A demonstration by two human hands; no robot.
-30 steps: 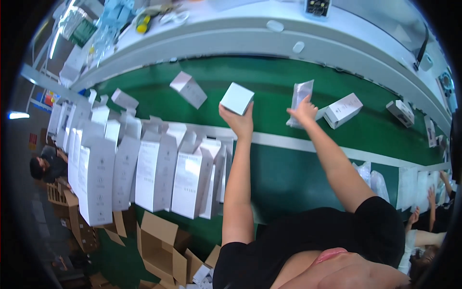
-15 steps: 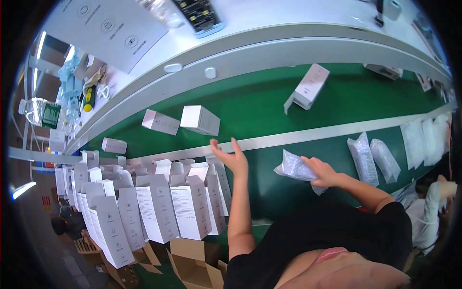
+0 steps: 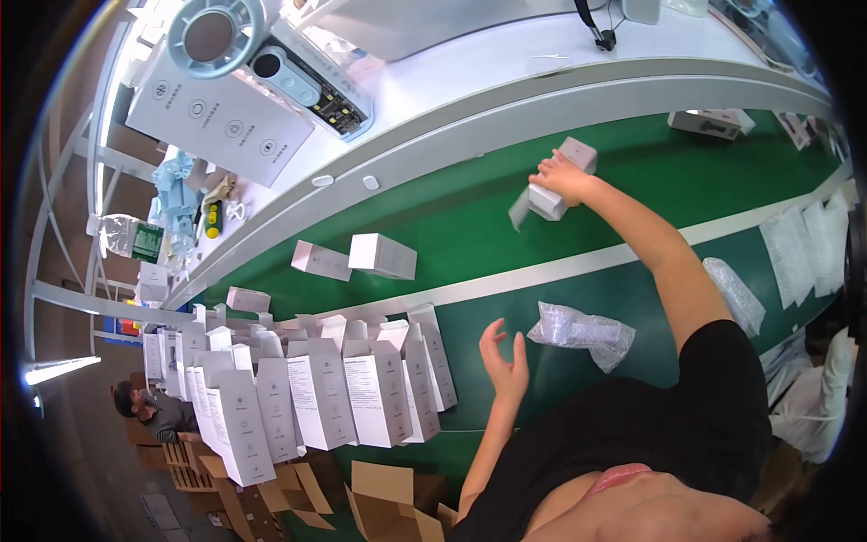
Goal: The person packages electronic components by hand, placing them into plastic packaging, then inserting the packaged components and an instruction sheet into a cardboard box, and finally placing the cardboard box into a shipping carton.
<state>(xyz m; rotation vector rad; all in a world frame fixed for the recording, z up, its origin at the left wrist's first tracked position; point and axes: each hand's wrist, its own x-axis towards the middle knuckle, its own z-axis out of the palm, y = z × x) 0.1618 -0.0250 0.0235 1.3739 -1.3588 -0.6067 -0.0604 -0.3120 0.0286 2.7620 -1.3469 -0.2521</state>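
On the far green strip, my right hand (image 3: pixel 562 178) has its fingers round a small white carton (image 3: pixel 578 154) whose end flap (image 3: pixel 520 210) hangs loose. My left hand (image 3: pixel 504 363) is held up with fingers apart and nothing in it. Just right of it, a bubble-wrapped package (image 3: pixel 582 335) lies on the nearer green surface, not touched by either hand. A second bubble-wrapped package (image 3: pixel 733 295) sits to the right, partly behind my right arm.
Many upright white cartons with raised flaps (image 3: pixel 322 393) stand in rows at the left. Open brown boxes (image 3: pixel 393 488) lie below them. Two white cartons (image 3: pixel 383 256) rest on the far strip. White padded sleeves (image 3: pixel 804 248) lie at right; a person (image 3: pixel 155 411) is at far left.
My right hand has let go of the bubble-wrapped package and reached away to the far carton. My left hand has moved right and nearer to me. The view has shifted slightly.
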